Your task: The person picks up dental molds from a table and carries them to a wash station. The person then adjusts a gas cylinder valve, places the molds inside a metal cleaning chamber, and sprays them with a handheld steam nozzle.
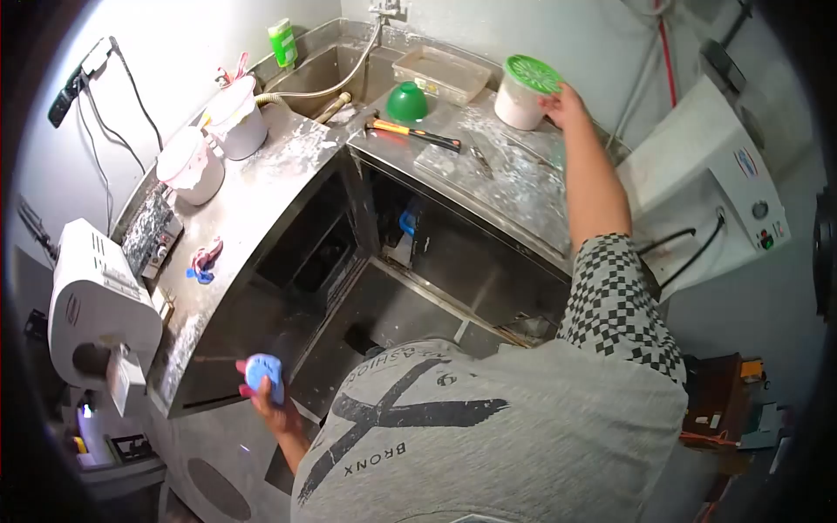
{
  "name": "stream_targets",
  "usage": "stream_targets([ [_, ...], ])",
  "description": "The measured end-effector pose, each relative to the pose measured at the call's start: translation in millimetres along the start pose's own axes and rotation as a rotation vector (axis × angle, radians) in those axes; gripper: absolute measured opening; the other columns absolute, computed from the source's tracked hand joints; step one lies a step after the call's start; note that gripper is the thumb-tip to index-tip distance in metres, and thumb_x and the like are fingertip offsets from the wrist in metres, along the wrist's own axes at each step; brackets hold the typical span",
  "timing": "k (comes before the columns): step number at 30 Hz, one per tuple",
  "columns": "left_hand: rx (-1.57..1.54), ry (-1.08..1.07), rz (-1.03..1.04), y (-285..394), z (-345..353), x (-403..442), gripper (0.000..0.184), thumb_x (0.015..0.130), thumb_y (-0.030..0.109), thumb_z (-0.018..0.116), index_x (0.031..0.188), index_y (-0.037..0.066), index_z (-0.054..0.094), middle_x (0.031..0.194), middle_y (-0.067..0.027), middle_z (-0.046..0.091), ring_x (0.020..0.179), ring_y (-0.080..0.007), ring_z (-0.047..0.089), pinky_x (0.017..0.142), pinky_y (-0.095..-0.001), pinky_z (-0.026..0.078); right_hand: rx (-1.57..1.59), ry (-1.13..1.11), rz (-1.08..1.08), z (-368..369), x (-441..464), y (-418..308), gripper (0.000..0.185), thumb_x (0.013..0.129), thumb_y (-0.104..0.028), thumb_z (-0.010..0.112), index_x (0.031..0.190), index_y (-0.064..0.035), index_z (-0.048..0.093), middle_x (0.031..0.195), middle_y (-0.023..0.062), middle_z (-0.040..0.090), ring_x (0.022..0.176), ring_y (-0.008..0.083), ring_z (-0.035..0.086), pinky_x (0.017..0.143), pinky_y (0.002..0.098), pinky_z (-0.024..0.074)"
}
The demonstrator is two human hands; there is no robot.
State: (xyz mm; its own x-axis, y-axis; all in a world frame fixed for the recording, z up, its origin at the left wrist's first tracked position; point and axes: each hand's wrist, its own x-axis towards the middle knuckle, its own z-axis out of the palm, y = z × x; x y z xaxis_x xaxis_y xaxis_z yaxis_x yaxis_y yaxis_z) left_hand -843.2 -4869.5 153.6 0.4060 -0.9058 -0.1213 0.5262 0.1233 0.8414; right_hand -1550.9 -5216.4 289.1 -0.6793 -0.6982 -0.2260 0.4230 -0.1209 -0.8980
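My left hand [272, 405], low beside my body and in front of the counter, is closed around a blue object [264, 373] with reddish-pink parts at its side. At the back right of the counter, my right hand [565, 106] touches the side of a white tub [520, 103] near the rim of its green lid [534, 73]. The fingers are partly hidden behind the tub's edge. Left of the tub sit a green bowl [407, 103], a clear rectangular container [442, 73] and a hammer [414, 132] with an orange and black handle.
Two white buckets [191, 166] stand on the left counter, with a small pink and blue piece [205, 261] nearer me. A hose [349, 77] runs into the sink [307, 84]. White machines flank me at left [103, 301] and right [711, 187].
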Motion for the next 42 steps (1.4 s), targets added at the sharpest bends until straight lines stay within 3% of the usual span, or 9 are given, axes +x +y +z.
stream_targets([
  [5, 0.199, -0.257, -0.031, 23, 57, 149, 0.066, 0.075, 0.018, 0.072, 0.132, -0.002, 0.046, 0.114, -0.0095, 0.058, 0.103, -0.0211, 0.058, 0.094, -0.0357, 0.045, -0.176, 0.095, 0.065, -6, 87, 10, 0.031, 0.092, -0.031, 0.060, 0.116, -0.0132, 0.054, 0.104, 0.0099, 0.058, 0.091, 0.0275, 0.056, 0.077, 0.0480, 0.0550],
  [8, 0.235, -0.327, 0.071, 37, 112, 186, 0.072, 0.072, 0.020, 0.076, 0.133, -0.002, 0.045, 0.115, -0.0099, 0.057, 0.105, -0.0201, 0.058, 0.094, -0.0352, 0.046, -0.208, 0.105, 0.091, -32, 114, 22, 0.042, 0.093, -0.038, 0.056, 0.121, -0.0072, 0.049, 0.104, 0.0184, 0.056, 0.084, 0.0288, 0.059, 0.067, 0.0420, 0.0568],
  [13, 0.214, -0.167, 0.071, 14, 142, 224, 0.072, 0.073, 0.025, 0.073, 0.133, 0.002, 0.041, 0.114, -0.0098, 0.056, 0.103, -0.0214, 0.059, 0.088, -0.0360, 0.051, -0.170, 0.049, -0.085, -64, 145, 44, 0.044, 0.085, -0.040, 0.064, 0.116, -0.0091, 0.055, 0.094, 0.0119, 0.059, 0.081, 0.0224, 0.059, 0.066, 0.0321, 0.0552],
  [19, 0.185, 0.069, -0.007, -7, 177, 240, 0.056, 0.076, 0.027, 0.070, 0.123, 0.004, 0.050, 0.104, -0.0063, 0.061, 0.095, -0.0182, 0.062, 0.078, -0.0355, 0.055, -0.223, 0.218, -0.196, -46, 119, 5, 0.036, 0.077, -0.033, 0.074, 0.100, -0.0077, 0.062, 0.075, 0.0042, 0.056, 0.058, 0.0138, 0.052, 0.051, 0.0249, 0.0431],
  [30, 0.192, 0.019, 0.002, -10, 178, 291, 0.058, 0.076, 0.028, 0.073, 0.122, 0.000, 0.052, 0.102, -0.0067, 0.060, 0.094, -0.0161, 0.059, 0.083, -0.0313, 0.049, -0.426, -0.180, -0.188, 143, -61, -45, 0.028, 0.081, -0.025, 0.070, 0.100, -0.0057, 0.062, 0.088, 0.0011, 0.063, 0.066, 0.0068, 0.058, 0.049, 0.0189, 0.0401],
  [35, 0.199, 0.040, 0.061, -4, 137, 298, 0.052, 0.078, 0.025, 0.070, 0.120, 0.002, 0.050, 0.101, -0.0076, 0.061, 0.092, -0.0180, 0.063, 0.077, -0.0329, 0.054, -0.344, -0.567, 0.025, 261, -135, 55, 0.039, 0.082, -0.018, 0.066, 0.115, 0.0011, 0.059, 0.108, 0.0119, 0.063, 0.099, 0.0225, 0.062, 0.091, 0.0354, 0.0482],
  [37, 0.200, 0.037, 0.068, 2, 123, 300, 0.052, 0.078, 0.025, 0.070, 0.121, 0.002, 0.050, 0.102, -0.0079, 0.061, 0.092, -0.0183, 0.063, 0.077, -0.0330, 0.055, -0.320, -0.745, 0.146, 314, -175, 102, 0.040, 0.082, -0.016, 0.065, 0.117, 0.0023, 0.057, 0.109, 0.0125, 0.063, 0.099, 0.0212, 0.062, 0.090, 0.0343, 0.0487],
  [39, 0.123, 0.122, 0.103, 11, 114, 298, 0.053, 0.079, 0.025, 0.069, 0.121, 0.001, 0.048, 0.104, -0.0091, 0.060, 0.093, -0.0190, 0.063, 0.080, -0.0343, 0.055, -0.235, -0.882, 0.286, 356, -205, 163, 0.035, 0.082, -0.015, 0.066, 0.113, 0.0008, 0.059, 0.101, 0.0082, 0.064, 0.087, 0.0156, 0.064, 0.074, 0.0275, 0.0526],
  [42, 0.084, 0.151, 0.117, 22, 97, 296, 0.054, 0.080, 0.023, 0.068, 0.123, -0.001, 0.047, 0.109, -0.0115, 0.060, 0.094, -0.0219, 0.064, 0.084, -0.0359, 0.055, -0.275, -1.017, 0.402, 397, -243, 245, 0.026, 0.081, -0.018, 0.069, 0.102, -0.0055, 0.060, 0.082, -0.0013, 0.061, 0.060, 0.0034, 0.053, 0.039, 0.0170, 0.0329],
])
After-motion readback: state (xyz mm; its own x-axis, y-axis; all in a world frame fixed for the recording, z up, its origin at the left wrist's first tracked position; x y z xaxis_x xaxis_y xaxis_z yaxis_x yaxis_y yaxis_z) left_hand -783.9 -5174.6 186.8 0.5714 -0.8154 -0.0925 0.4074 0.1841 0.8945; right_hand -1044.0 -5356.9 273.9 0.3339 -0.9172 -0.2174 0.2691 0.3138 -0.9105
